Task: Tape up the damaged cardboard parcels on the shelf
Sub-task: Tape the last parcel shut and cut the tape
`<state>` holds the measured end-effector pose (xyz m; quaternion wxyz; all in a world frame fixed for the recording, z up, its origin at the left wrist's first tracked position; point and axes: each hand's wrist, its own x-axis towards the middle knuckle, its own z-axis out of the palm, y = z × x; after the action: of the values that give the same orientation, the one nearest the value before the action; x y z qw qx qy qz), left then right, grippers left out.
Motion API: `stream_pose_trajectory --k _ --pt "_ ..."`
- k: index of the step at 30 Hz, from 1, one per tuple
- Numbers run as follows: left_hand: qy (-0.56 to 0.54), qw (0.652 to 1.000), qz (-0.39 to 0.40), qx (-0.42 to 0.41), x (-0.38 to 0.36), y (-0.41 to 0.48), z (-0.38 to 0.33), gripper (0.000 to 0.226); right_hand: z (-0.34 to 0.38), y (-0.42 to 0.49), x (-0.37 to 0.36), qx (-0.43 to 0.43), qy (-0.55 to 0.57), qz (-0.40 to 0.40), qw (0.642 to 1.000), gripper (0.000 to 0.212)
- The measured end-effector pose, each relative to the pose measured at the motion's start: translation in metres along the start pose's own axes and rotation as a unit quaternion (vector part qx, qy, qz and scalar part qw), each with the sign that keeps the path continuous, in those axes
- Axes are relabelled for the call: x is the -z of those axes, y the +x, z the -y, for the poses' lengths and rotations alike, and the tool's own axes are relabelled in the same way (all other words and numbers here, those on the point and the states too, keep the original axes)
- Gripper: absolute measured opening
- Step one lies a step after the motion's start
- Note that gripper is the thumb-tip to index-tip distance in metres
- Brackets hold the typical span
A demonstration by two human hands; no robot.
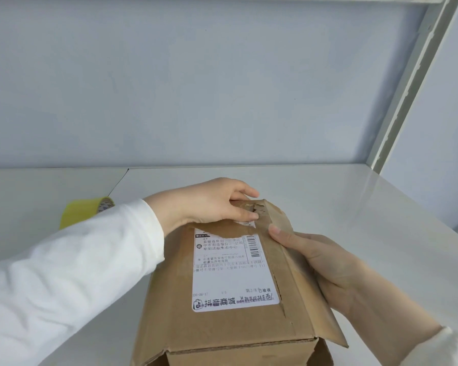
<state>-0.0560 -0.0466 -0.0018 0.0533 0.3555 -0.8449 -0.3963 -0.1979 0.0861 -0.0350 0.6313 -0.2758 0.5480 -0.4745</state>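
A brown cardboard parcel (230, 323) is lying flat on the white shelf board (341, 207), reaching from the near edge toward the middle, its near end flap gaping slightly. A white printed shipping label (233, 276) is sticking to its top face, its far end torn away, and a ragged split is running along the parcel's right top edge. The right hand (325, 268) is gripping the parcel's right side, thumb lying on the top beside the split and the fingers wrapping down round the loose side flap. Further back, the left hand (209, 204), coming out of a white sleeve (64, 273), is resting on the parcel's far end, fingers nearly straight and pressing on the torn cardboard there; the two hands are apart, one at each end of the split. Behind the sleeve, toward the left of the board, a roll of yellow tape (82, 211) is standing partly hidden. A pale blue-grey wall (196, 88) is closing the back, with a white metal upright (407, 88) rising at the far right corner.
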Motion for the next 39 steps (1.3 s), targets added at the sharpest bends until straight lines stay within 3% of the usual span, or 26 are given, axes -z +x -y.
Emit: stream_pose_trajectory --k 5,7,10,13,16,18,25,29,34,39 --pt "-0.001 0.998 -0.049 -0.031 -0.004 -0.002 0.004 0.029 0.002 -0.008 -0.005 0.041 -0.085 -0.042 0.995 0.063" --pt "-0.044 0.997 -0.055 -0.04 0.004 -0.012 -0.001 0.041 0.001 -0.009 -0.007 0.075 -0.13 -0.096 0.984 0.083" --pt "0.0 0.997 -0.07 -0.041 0.011 -0.022 -0.002 0.07 0.004 -0.004 -0.011 0.136 -0.219 -0.176 0.95 0.074" --pt "0.08 0.995 -0.065 0.006 0.007 -0.026 -0.003 0.074 0.009 0.007 -0.012 0.166 -0.276 -0.142 0.936 0.06" --pt "0.077 0.994 -0.07 0.014 0.001 -0.023 -0.001 0.034 0.009 0.018 -0.015 0.147 -0.245 -0.087 0.954 0.053" --pt "0.057 0.994 -0.089 0.011 -0.002 -0.02 0.003 0.024 0.004 0.023 -0.02 0.141 -0.192 -0.072 0.969 0.051" --pt "0.055 0.993 -0.104 0.01 -0.007 -0.021 0.006 0.057 0.007 0.019 -0.024 0.139 -0.195 -0.07 0.968 0.045" --pt "0.055 0.996 -0.073 0.016 -0.002 -0.028 0.0 0.08 0.007 0.016 -0.025 0.123 -0.199 -0.051 0.971 0.064" --pt "0.051 0.995 -0.089 0.022 -0.007 -0.023 0.0 0.05 -0.001 0.026 -0.024 0.133 -0.197 -0.062 0.969 0.061" --pt "0.045 0.993 -0.103 0.018 -0.01 -0.018 0.004 0.042 -0.001 0.025 -0.025 0.14 -0.2 -0.062 0.968 0.05"
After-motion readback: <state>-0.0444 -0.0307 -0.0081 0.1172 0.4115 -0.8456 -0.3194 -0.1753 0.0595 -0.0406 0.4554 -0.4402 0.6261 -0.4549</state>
